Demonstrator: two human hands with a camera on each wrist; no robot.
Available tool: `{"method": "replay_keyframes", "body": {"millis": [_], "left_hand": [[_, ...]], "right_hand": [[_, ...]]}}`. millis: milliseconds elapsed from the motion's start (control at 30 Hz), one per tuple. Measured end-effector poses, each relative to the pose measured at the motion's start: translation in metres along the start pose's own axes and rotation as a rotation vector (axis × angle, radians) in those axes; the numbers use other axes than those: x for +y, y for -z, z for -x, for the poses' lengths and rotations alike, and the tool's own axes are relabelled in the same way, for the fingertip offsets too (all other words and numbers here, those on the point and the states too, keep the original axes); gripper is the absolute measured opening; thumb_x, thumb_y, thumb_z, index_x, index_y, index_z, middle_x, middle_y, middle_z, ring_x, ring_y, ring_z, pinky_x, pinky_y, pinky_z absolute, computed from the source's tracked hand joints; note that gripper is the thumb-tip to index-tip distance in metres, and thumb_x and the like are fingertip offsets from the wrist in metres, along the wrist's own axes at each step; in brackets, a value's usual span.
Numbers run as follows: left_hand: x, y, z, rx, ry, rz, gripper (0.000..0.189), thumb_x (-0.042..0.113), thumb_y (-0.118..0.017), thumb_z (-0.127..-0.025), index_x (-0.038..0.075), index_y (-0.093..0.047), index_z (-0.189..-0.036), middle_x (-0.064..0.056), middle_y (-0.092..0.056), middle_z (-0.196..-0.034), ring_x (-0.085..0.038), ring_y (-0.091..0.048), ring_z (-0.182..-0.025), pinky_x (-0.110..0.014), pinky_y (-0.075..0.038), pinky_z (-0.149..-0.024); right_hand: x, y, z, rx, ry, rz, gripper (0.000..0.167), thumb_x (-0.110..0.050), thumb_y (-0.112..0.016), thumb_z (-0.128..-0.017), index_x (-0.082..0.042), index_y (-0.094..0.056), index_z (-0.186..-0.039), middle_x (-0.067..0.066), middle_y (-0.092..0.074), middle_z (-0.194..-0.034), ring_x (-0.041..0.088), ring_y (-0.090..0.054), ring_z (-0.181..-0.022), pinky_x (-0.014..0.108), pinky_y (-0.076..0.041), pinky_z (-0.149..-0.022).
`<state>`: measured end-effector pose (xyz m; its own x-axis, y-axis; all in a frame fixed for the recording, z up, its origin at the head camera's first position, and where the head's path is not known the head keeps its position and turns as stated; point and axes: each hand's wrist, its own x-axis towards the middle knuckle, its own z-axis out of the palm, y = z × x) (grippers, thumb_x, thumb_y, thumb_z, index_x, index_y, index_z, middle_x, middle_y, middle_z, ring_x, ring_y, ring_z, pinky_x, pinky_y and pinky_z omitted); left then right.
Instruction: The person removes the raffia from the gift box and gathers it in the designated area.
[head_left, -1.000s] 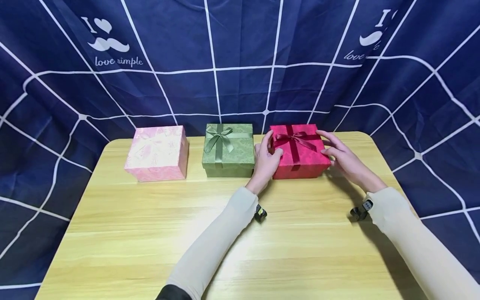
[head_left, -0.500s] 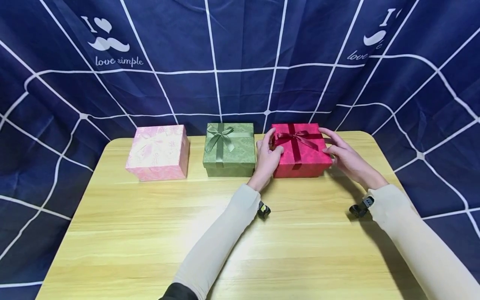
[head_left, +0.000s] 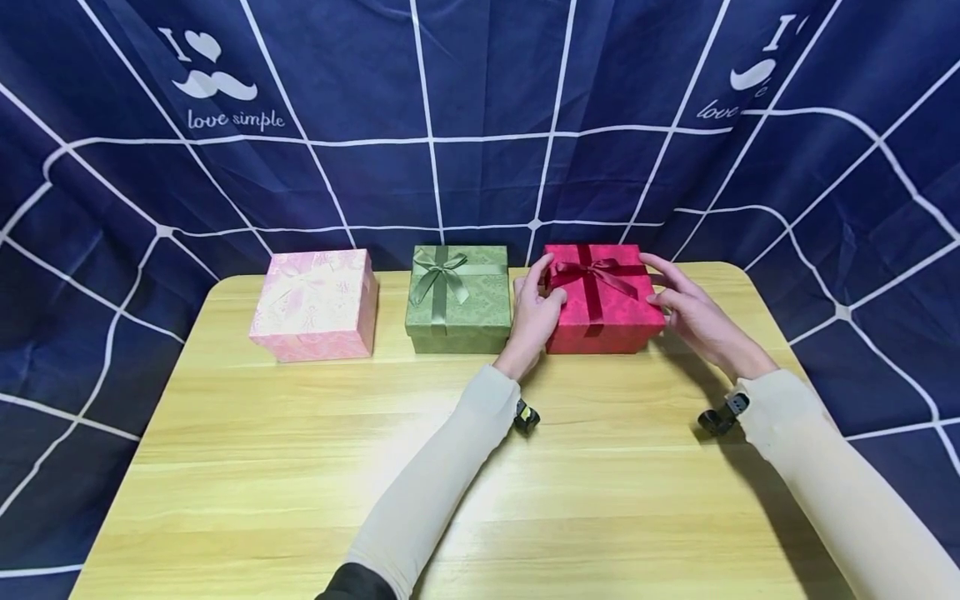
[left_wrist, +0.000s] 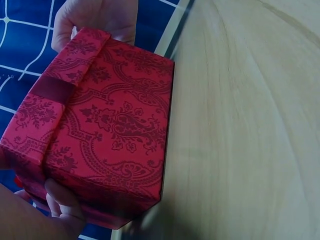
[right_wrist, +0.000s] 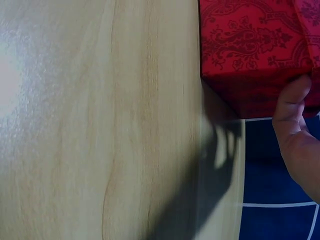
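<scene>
A red gift box [head_left: 600,300] with a dark red ribbon and bow stands upright at the back right of the table. My left hand [head_left: 534,321] grips its left side, thumb toward the front and fingers farther back. On the opposite side my right hand [head_left: 697,317] holds it in the same way. In the left wrist view the patterned front of the gift box [left_wrist: 115,120] fills the middle, and the lid edge runs across it. The right wrist view shows the thumb [right_wrist: 295,100] pressed against the box's side, near the lid edge.
A green gift box [head_left: 461,304] with a green bow stands just left of my left hand. Farther left is a pink gift box [head_left: 311,300]. The wooden table [head_left: 300,467] ends close behind the boxes, where a dark blue checked curtain [head_left: 487,92] hangs.
The red gift box and both hands have shifted very slightly right and back. Both hands keep the same hold on it; the green and pink boxes stay in place.
</scene>
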<state>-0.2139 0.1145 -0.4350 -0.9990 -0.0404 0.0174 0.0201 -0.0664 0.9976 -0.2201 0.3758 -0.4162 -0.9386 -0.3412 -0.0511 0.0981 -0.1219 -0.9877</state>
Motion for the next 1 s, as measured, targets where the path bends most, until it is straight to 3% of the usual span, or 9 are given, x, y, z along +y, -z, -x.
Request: {"method": "replay_keyframes", "body": {"millis": [333,733,1000], "left_hand": [[0.002,0.001,0.000,0.003,-0.030,-0.026,0.068,0.001,-0.063,-0.095,0.020,-0.058,-0.160,-0.001,-0.046,-0.117,-0.008,-0.044,-0.071,-0.025,-0.042,-0.075],[0.021,0.001,0.005,0.002,-0.105,-0.025,0.068,0.001,-0.063,-0.095,0.019,-0.058,-0.160,-0.009,-0.045,-0.117,-0.009,-0.037,-0.066,-0.025,-0.038,-0.068],[0.025,0.005,0.008,-0.022,-0.137,0.034,0.069,-0.002,-0.062,-0.094,0.017,-0.057,-0.161,-0.002,-0.044,-0.114,-0.008,-0.037,-0.063,-0.023,-0.038,-0.064]], "right_hand": [[-0.005,-0.004,0.000,0.011,0.023,-0.020,0.064,0.009,-0.041,-0.109,-0.012,-0.035,-0.169,0.012,-0.038,-0.148,0.018,-0.061,-0.119,0.025,-0.059,-0.087],[-0.022,-0.009,0.005,0.009,0.085,-0.023,0.065,0.013,-0.036,-0.108,-0.013,-0.038,-0.168,0.013,-0.036,-0.146,0.020,-0.057,-0.122,0.026,-0.060,-0.088],[-0.030,-0.014,0.009,0.011,0.105,-0.033,0.064,0.012,-0.037,-0.108,-0.013,-0.039,-0.167,0.013,-0.036,-0.147,0.024,-0.048,-0.130,0.027,-0.059,-0.093]]}}
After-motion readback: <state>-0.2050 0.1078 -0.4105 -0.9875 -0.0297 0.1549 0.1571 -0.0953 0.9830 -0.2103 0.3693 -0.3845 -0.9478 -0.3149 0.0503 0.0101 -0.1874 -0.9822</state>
